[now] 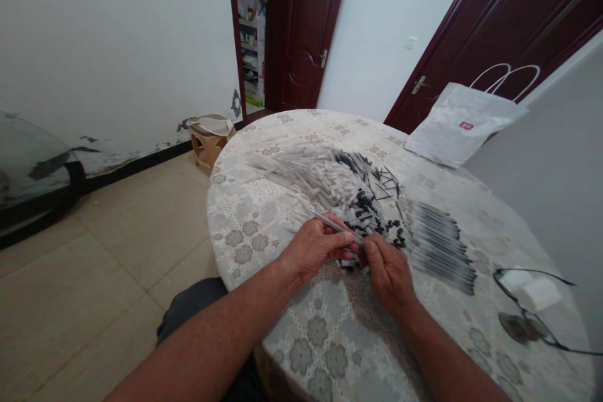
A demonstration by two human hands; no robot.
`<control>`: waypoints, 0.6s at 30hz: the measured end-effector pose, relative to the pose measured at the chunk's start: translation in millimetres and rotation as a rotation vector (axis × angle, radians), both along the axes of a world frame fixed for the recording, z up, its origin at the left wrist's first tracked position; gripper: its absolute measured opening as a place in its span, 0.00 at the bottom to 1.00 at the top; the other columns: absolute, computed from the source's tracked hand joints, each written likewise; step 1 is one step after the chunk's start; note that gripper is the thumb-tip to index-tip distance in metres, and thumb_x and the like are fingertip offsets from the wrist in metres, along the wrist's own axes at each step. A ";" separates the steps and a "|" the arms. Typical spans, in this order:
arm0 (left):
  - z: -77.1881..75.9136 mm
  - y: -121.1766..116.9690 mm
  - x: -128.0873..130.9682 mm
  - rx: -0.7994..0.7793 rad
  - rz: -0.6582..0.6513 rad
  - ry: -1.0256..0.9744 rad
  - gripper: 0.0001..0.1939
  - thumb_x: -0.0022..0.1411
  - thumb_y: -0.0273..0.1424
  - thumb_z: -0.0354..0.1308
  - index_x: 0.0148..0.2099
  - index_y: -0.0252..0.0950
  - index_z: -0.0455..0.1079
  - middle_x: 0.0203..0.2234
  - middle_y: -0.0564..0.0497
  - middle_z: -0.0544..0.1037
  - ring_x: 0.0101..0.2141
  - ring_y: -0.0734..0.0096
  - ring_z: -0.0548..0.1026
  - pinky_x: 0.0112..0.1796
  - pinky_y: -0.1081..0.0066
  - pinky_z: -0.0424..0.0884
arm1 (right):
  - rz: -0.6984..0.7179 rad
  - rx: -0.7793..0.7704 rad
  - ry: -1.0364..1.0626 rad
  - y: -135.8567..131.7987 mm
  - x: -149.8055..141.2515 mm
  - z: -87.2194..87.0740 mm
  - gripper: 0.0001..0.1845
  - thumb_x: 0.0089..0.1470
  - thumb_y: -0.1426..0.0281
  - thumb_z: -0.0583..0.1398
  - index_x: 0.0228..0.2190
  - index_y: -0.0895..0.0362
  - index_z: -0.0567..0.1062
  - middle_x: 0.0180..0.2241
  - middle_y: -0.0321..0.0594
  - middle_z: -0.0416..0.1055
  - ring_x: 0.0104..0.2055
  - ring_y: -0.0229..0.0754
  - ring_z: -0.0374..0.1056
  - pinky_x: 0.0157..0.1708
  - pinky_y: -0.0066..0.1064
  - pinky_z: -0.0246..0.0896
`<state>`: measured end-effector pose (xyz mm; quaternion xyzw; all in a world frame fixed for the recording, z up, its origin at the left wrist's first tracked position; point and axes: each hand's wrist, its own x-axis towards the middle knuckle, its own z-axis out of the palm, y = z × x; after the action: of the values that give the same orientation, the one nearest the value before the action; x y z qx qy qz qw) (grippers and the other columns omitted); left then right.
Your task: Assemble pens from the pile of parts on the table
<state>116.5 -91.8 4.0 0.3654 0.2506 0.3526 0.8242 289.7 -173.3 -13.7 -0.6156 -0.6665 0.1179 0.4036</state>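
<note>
My left hand (325, 242) is closed around a thin, pale pen barrel (330, 221), which points up and to the left out of my fingers. My right hand (389, 270) meets it at the barrel's lower right end, its thumb and fingers pinched together. Whatever small part sits between those fingertips is hidden. Just beyond both hands spreads a pile of whitish translucent pen barrels (292, 169). Small black pen parts (365, 201) lie along the pile's right side, and thin black sticks (386, 182) are scattered behind them. To the right, finished-looking pens (440, 245) lie in a neat row.
A round table (320, 333) with a flowered cloth carries everything. At its right edge lie eyeglasses (532, 314) and a white paper roll (539, 294). A white paper bag (459, 122) stands at the back right. On the floor at left is a tan stool (207, 144).
</note>
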 end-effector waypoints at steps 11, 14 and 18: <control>0.6 0.8 -1.3 -0.001 0.007 -0.013 0.20 0.48 0.32 0.76 0.37 0.33 0.69 0.33 0.45 0.83 0.32 0.67 0.82 0.33 0.71 0.79 | 0.001 0.088 -0.003 -1.3 4.4 -6.1 0.07 0.67 0.65 0.56 0.42 0.54 0.71 0.32 0.36 0.70 0.32 0.40 0.68 0.35 0.31 0.62; 0.5 -0.5 -0.4 -0.004 0.001 -0.013 0.20 0.47 0.32 0.76 0.37 0.33 0.69 0.33 0.45 0.83 0.32 0.67 0.82 0.32 0.71 0.79 | 0.020 0.072 -0.016 -1.0 1.3 -2.7 0.12 0.69 0.64 0.52 0.35 0.54 0.71 0.30 0.35 0.68 0.31 0.40 0.66 0.34 0.31 0.60; 1.4 -1.3 0.8 -0.010 0.001 -0.002 0.20 0.46 0.32 0.76 0.36 0.33 0.69 0.32 0.45 0.83 0.31 0.67 0.82 0.31 0.72 0.78 | 0.001 0.014 0.025 -1.1 -0.8 -2.4 0.20 0.70 0.62 0.50 0.27 0.54 0.68 0.24 0.34 0.66 0.27 0.39 0.63 0.30 0.31 0.56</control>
<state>117.3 -93.2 5.4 0.3605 0.2516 0.3521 0.8263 288.8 -174.4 -16.1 -0.6109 -0.6623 0.1211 0.4164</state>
